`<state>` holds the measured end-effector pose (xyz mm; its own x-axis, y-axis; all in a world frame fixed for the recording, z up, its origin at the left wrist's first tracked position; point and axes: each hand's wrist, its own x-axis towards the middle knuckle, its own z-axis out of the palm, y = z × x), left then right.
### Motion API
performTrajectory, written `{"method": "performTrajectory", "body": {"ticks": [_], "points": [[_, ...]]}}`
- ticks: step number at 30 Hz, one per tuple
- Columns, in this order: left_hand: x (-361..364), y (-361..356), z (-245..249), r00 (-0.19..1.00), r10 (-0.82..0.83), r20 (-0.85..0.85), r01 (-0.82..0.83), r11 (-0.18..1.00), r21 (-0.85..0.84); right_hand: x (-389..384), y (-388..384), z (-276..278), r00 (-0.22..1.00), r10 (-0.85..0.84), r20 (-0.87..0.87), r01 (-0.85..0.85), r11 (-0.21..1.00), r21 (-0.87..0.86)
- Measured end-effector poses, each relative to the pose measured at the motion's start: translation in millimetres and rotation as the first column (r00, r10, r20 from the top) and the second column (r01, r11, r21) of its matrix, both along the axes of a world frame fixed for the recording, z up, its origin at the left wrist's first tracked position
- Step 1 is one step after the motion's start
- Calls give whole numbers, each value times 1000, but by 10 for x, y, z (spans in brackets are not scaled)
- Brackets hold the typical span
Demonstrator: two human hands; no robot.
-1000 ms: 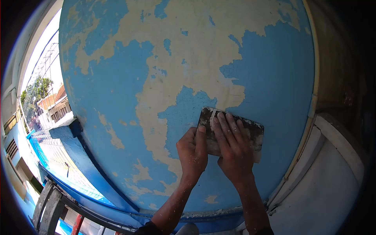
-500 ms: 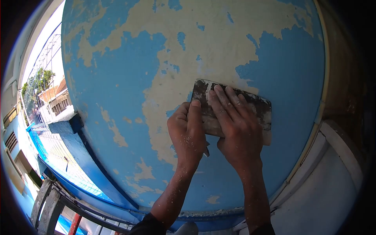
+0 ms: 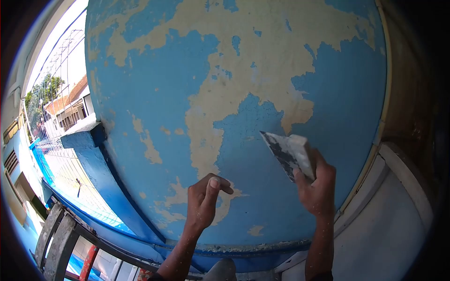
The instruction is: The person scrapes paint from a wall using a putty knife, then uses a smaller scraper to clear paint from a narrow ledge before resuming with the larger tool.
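My right hand (image 3: 316, 187) grips a flat, dark, white-smeared plate (image 3: 281, 152) with a pale block-like part (image 3: 302, 150) on it. The plate's pointed corner is toward the upper left, close to the wall; I cannot tell if it touches. Lower and to the left, my left hand (image 3: 204, 199) is closed, thumb pressed on curled fingers; what it holds, if anything, is hidden. Both hands are dusted with white specks. Before them stands a blue wall (image 3: 164, 84) with large, ragged cream patches (image 3: 262, 47).
At the left are a blue ledge (image 3: 89, 145), wire mesh (image 3: 56, 112) and a building outside. A worn wooden frame (image 3: 61, 243) and a red post (image 3: 88, 262) stand at the lower left. White boards (image 3: 398, 173) are at the lower right.
My right hand has turned the plate edge-on and moved lower right. My left hand has come off it and dropped lower left. The view has shifted slightly, and more blue shows mid-wall.
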<state>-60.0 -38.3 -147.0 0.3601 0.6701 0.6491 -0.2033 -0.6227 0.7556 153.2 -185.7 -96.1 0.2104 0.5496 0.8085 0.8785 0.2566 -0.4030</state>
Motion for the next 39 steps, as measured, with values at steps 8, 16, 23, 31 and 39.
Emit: {"method": "performTrajectory", "body": {"ticks": [8,16,23,31,39], "points": [[-619,823,-61,848,526,73,-531,843,87,620,152,1302,974,-134,182,120,989,85],[-673,956,-141,863,499,82,-490,865,-108,171,543,1347,849,-415,328,345,904,252],[-673,982,-227,870,482,107,-472,875,-104,420,575,1678,858,-370,356,272,915,297],[-750,945,-166,916,398,45,-386,907,-169,26,706,1644,750,-376,544,270,925,267],[-741,947,-231,934,345,90,-323,927,-192,-111,942,1527,596,-322,736,193,947,257]]}}
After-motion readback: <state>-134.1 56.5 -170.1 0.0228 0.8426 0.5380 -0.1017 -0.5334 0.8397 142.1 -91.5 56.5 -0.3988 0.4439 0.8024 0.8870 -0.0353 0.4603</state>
